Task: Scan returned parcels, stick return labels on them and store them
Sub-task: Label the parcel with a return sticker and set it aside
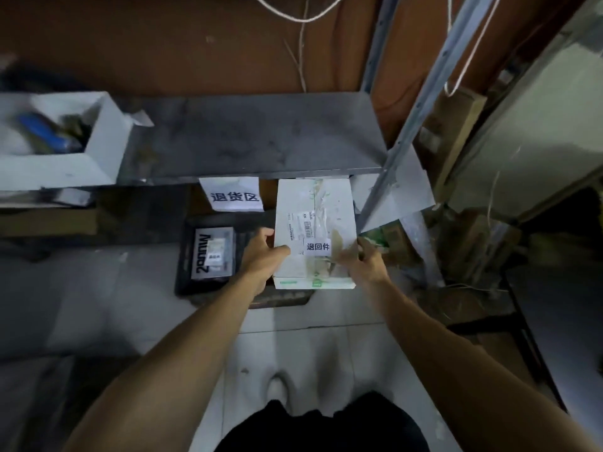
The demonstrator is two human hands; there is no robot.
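I have the white parcel box (315, 233) held between both hands, out in front of me and low, just below the front edge of the grey metal shelf (254, 138). My left hand (264, 259) clamps the near left corner, thumb over the top face and fingers curled down the side. My right hand (363, 262) takes the near right edge the same way, its fingertips hidden under the box. Both grips are closed on the cardboard, neither spread wide.

The box looks like light, thin carton: flat, stiff enough to hold its shape across my two hands, with no sag I can see. The top is rough with torn tape and a peeled shipping label, so it should not be slippery. The small return label (317, 246) sits on the top face between my thumbs, already stuck down. I judge the edges and corners are the right places to hold, keeping my thumbs off that label and the barcode beyond it.

Above my left hand a paper sign (234, 196) hangs from the shelf edge. To the left of that hand lies a black parcel (212, 256) with its own small label, in the space under the shelf. I would guess my box belongs beside it, slid in flat. Crushing a corner is the main risk if I squeeze hard.
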